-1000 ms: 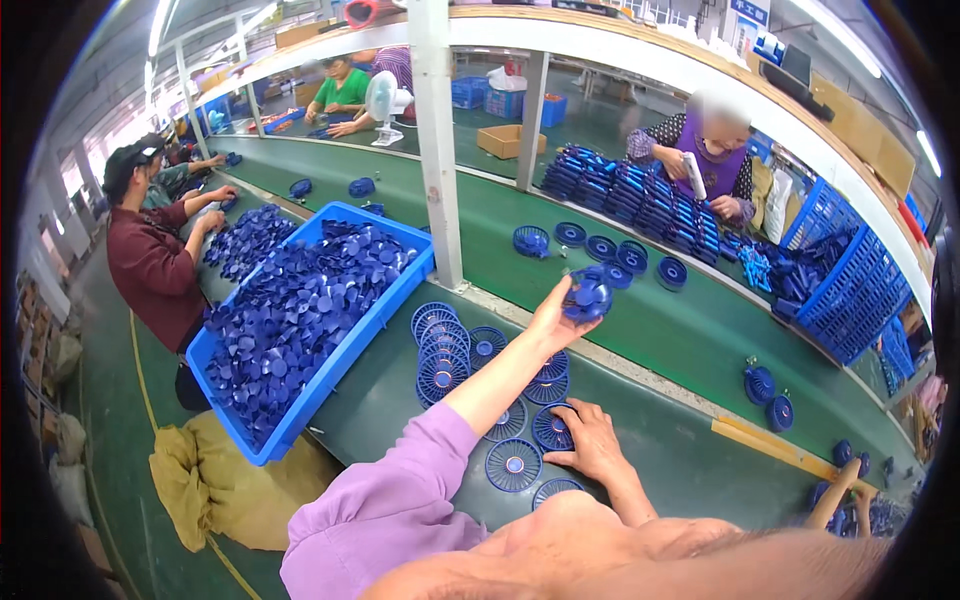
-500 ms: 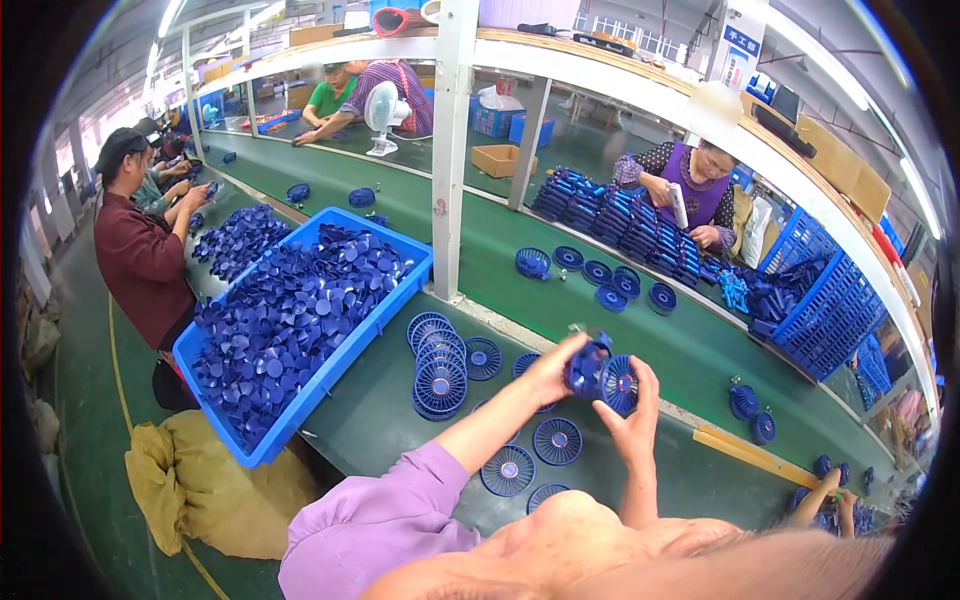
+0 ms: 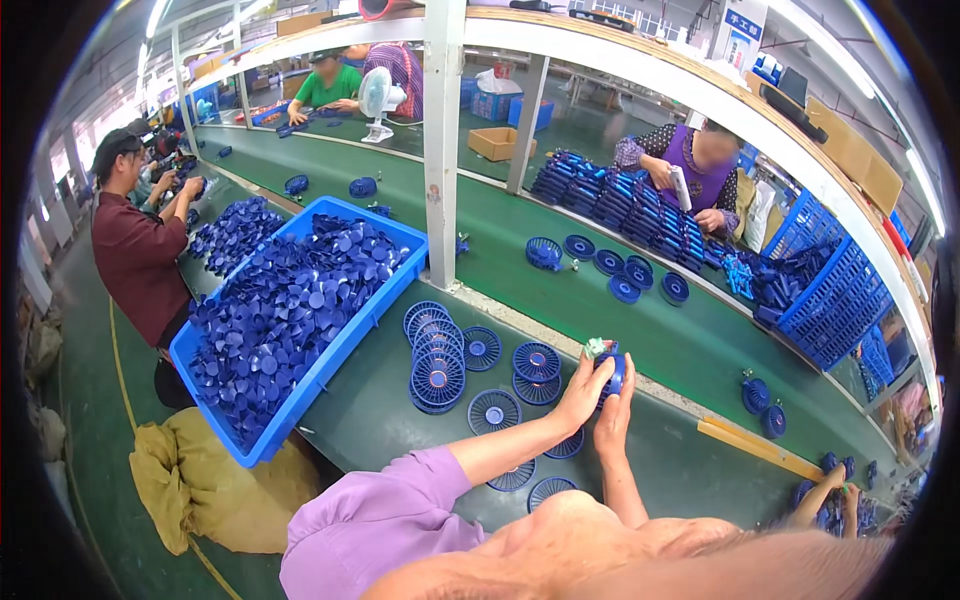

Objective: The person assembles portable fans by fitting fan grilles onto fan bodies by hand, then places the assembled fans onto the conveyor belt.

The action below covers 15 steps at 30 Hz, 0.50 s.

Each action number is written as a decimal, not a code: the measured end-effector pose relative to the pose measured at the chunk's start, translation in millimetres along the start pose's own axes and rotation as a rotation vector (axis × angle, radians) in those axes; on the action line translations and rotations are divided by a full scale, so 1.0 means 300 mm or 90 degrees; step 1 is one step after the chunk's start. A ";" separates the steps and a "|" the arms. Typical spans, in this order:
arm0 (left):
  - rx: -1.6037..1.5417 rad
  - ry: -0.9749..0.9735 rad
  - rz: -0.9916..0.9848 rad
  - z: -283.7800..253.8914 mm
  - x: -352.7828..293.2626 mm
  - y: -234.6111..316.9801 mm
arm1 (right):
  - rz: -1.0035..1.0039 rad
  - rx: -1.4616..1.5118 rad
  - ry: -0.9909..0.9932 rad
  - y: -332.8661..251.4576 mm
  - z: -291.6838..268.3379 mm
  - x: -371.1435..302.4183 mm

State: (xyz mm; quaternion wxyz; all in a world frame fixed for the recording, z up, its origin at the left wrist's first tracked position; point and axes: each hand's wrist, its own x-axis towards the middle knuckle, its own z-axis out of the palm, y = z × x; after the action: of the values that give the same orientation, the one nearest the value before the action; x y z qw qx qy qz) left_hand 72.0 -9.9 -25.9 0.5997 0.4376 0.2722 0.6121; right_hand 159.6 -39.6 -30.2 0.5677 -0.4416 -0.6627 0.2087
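My left hand (image 3: 582, 392) and my right hand (image 3: 613, 422) press from both sides on a round blue fan housing (image 3: 614, 378), with its grille closed onto it. A small pale green piece (image 3: 597, 347) and a bit of red stick out at its top. Both hands are closed around the housing, above the dark green worktable (image 3: 390, 455). Left of my hands lie a stack of round blue fan grilles (image 3: 438, 378) and several loose ones, such as a grille (image 3: 494, 411) beside my left forearm. My arms partly cover some grilles.
A blue tray (image 3: 345, 352) heaped with blue fan blades stands at the left. Beyond a white post (image 3: 443, 150) runs a green belt (image 3: 510, 265) carrying fan parts, such as a grille (image 3: 625, 288). Co-workers sit around; one holds a white tool (image 3: 681, 188). A yellow strip (image 3: 760, 450) edges the table.
The housing in my left hand and the grille in my right hand have come together, and my hands have closed in on them. Parts on the belt have shifted slightly right.
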 end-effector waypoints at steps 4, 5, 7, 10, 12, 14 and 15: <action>0.284 0.045 0.281 0.009 -0.043 0.033 | 0.118 0.227 -0.015 -0.016 0.014 0.001; 0.347 0.043 0.319 0.024 -0.059 0.079 | 0.121 0.225 -0.012 -0.017 0.008 -0.009; 0.473 0.002 0.454 0.020 -0.073 0.114 | 0.321 0.521 -0.001 -0.021 0.009 -0.040; 0.483 -0.007 0.463 -0.005 -0.083 0.115 | 0.355 0.552 0.000 -0.054 0.018 -0.038; 0.493 -0.024 0.476 -0.005 -0.079 0.113 | 0.349 0.585 0.003 -0.076 0.008 -0.033; 0.520 -0.026 0.502 0.016 -0.070 0.090 | 0.358 0.623 0.018 -0.085 -0.007 -0.031; 0.518 -0.036 0.515 0.029 -0.067 0.090 | 0.397 0.664 0.049 -0.084 -0.013 -0.026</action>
State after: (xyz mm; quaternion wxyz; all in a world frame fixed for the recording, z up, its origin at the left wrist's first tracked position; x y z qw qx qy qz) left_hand 64.0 -34.7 -2.9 0.1080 0.7189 0.2802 0.6269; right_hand 154.3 -60.0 -14.0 0.6448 -0.2859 -0.2913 0.6463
